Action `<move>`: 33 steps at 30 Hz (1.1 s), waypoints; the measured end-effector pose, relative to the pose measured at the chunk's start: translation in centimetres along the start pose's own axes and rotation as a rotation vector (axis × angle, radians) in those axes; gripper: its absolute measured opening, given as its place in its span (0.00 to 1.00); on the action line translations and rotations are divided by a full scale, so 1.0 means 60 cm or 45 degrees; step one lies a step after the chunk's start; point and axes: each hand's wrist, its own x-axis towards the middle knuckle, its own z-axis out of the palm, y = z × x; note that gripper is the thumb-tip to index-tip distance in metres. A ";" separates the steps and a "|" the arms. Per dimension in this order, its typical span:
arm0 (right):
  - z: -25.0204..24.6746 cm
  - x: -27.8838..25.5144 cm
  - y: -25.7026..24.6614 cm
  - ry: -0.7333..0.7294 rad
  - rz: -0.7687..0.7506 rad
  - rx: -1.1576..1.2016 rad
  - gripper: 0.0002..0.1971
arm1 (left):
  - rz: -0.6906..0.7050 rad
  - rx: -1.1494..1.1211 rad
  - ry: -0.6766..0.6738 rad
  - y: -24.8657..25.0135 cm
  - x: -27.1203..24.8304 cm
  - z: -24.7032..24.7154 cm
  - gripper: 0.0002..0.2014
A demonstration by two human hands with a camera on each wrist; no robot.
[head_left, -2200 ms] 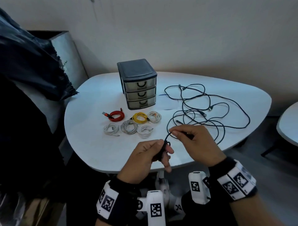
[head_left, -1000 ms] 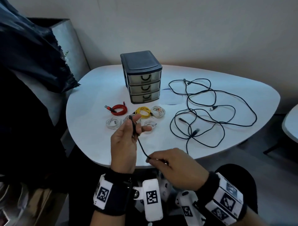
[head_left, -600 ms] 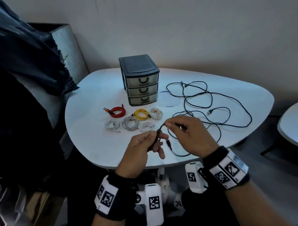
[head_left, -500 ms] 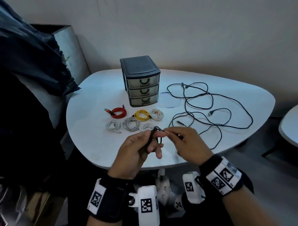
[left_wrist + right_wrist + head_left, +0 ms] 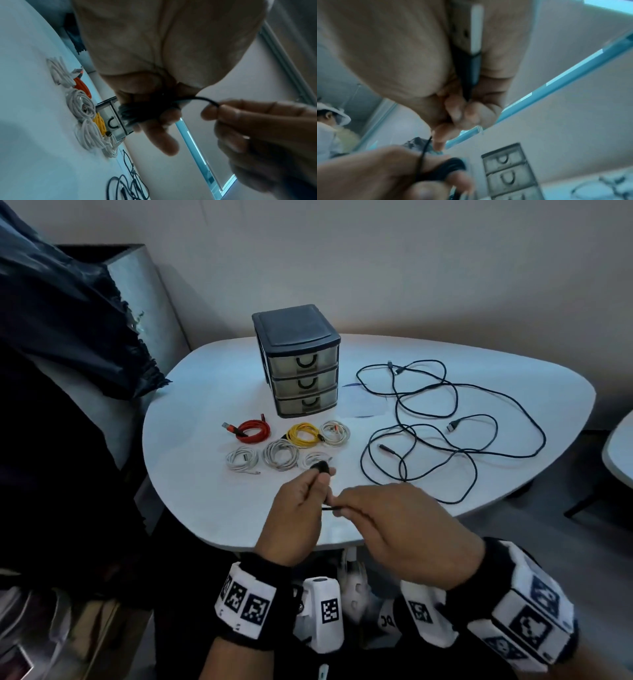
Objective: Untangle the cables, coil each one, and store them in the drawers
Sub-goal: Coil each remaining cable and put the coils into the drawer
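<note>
My left hand (image 5: pixel 317 479) grips a small coil of black cable (image 5: pixel 321 466) above the near edge of the white table (image 5: pixel 191 474). A short tail of the same black cable (image 5: pixel 204 99) runs to my right hand (image 5: pixel 342 508), which pinches its end right beside the left hand. In the right wrist view the black coil (image 5: pixel 447 169) wraps around my left hand's fingers. More loose black cables (image 5: pixel 445 436) lie tangled on the table's right half. The dark three-drawer unit (image 5: pixel 301 371) stands at the back with all drawers shut.
Coiled cables lie in front of the drawers: a red one (image 5: pixel 252 431), a yellow one (image 5: pixel 303 434) and several white ones (image 5: pixel 279 454). A dark bag (image 5: pixel 68 313) hangs at the left. Another table's edge (image 5: pixel 620 453) shows at the far right.
My hands, apart a second ago with a long strand between them, have come together again. The strand has been wound onto the coil in my left hand, leaving a short tail.
</note>
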 end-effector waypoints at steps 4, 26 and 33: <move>-0.027 0.019 0.048 0.304 -0.014 -0.183 0.13 | -0.039 -0.061 -0.221 0.022 -0.009 0.000 0.22; 0.028 0.029 0.048 0.310 0.527 1.392 0.09 | -0.325 -1.139 0.000 0.058 -0.002 0.010 0.22; 0.026 0.035 0.043 0.376 0.574 1.465 0.08 | -0.242 -1.106 0.022 0.063 -0.009 0.015 0.21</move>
